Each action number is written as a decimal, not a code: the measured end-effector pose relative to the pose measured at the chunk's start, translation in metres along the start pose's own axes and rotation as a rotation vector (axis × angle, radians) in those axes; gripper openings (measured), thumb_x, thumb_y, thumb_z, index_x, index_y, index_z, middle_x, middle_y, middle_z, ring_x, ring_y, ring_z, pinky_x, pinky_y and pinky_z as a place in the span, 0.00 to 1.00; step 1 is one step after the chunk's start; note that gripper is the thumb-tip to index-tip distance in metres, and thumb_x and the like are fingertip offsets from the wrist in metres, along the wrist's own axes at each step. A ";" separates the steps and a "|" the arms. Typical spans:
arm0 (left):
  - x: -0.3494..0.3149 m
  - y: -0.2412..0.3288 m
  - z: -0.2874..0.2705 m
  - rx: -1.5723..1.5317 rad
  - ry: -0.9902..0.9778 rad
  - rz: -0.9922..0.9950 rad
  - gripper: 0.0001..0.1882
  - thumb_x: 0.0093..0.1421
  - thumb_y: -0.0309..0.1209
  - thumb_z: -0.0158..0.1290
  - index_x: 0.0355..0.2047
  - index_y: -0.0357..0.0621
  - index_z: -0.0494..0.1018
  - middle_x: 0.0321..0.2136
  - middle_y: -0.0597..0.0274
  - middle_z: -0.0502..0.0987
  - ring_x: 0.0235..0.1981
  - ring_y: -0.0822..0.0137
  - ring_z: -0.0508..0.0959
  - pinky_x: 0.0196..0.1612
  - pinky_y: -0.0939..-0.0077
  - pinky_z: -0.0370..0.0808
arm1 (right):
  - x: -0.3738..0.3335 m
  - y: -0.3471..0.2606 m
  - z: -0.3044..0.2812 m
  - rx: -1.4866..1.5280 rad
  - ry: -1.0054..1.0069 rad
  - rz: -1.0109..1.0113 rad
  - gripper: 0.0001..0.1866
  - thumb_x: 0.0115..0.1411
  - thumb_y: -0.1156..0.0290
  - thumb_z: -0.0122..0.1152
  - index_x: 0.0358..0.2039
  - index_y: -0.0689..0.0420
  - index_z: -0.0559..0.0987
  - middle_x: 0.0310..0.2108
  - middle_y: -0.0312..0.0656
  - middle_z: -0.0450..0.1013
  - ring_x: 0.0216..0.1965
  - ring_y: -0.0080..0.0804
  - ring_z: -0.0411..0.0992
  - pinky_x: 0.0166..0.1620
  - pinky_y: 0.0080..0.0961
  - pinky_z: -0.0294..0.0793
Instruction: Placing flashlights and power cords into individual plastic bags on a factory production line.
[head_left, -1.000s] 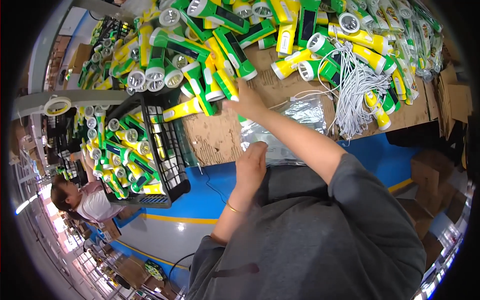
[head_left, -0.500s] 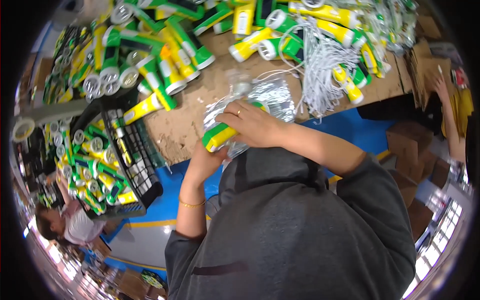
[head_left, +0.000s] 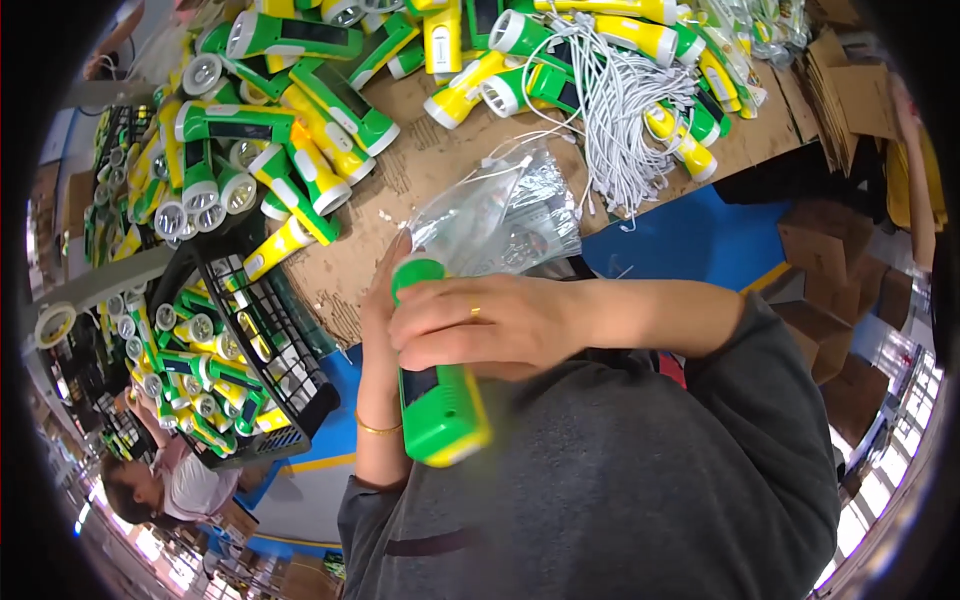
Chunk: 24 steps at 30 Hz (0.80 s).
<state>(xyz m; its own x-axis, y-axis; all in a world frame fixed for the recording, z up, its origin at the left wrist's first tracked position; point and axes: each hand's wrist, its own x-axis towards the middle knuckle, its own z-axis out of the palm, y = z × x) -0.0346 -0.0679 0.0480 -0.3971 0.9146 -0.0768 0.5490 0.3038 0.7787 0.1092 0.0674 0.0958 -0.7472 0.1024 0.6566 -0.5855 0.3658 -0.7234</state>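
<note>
My right hand (head_left: 490,325) is wrapped round a green and yellow flashlight (head_left: 440,415), held close to my body. The lamp end points at the table and the thick butt end toward me. A clear plastic bag (head_left: 490,225) lies at the table's near edge, its left side lifted and puffed. Beside the bag's left edge, my left hand (head_left: 378,310) seems to pinch the plastic; the flashlight and my right hand cover most of its fingers. Something flat and silvery shows inside the bag.
Many similar flashlights (head_left: 310,110) are heaped across the cardboard-covered table (head_left: 410,165). White cords (head_left: 630,130) lie bundled at the right. A black basket (head_left: 290,350) of flashlights stands at the left, near a tape roll (head_left: 55,323). Cardboard boxes (head_left: 815,255) sit right; a person (head_left: 170,485) is lower left.
My right hand has drawn the flashlight back from over the bag toward my body and turned it lengthwise. The bag's left side has risen and opened out. My left hand has moved slightly left.
</note>
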 end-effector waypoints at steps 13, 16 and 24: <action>-0.004 0.028 0.046 -0.012 -0.072 -0.004 0.32 0.49 0.12 0.42 0.57 0.41 0.66 0.58 0.47 0.67 0.57 0.48 0.70 0.55 0.67 0.69 | -0.057 0.071 -0.015 -0.867 -0.600 0.624 0.13 0.48 0.71 0.60 0.36 0.56 0.77 0.33 0.42 0.75 0.38 0.40 0.75 0.40 0.37 0.75; -0.008 -0.004 0.041 0.149 0.091 0.084 0.30 0.49 0.11 0.43 0.54 0.41 0.70 0.56 0.45 0.68 0.52 0.48 0.73 0.50 0.63 0.74 | -0.040 0.059 -0.055 -0.954 -0.112 0.480 0.11 0.51 0.67 0.63 0.32 0.57 0.73 0.29 0.44 0.72 0.30 0.44 0.75 0.31 0.36 0.76; -0.002 -0.005 0.038 -0.066 0.032 -0.124 0.19 0.54 0.16 0.50 0.47 0.40 0.75 0.51 0.46 0.72 0.42 0.50 0.78 0.37 0.68 0.78 | -0.037 0.105 -0.139 -1.324 0.164 0.635 0.14 0.54 0.69 0.64 0.38 0.59 0.72 0.34 0.47 0.73 0.28 0.45 0.75 0.30 0.32 0.76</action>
<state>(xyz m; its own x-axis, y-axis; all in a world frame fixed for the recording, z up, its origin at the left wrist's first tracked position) -0.0083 -0.0615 0.0205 -0.4826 0.8617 -0.1566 0.4449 0.3952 0.8037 0.1185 0.2310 0.0252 -0.6669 0.6330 0.3931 0.5930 0.7703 -0.2345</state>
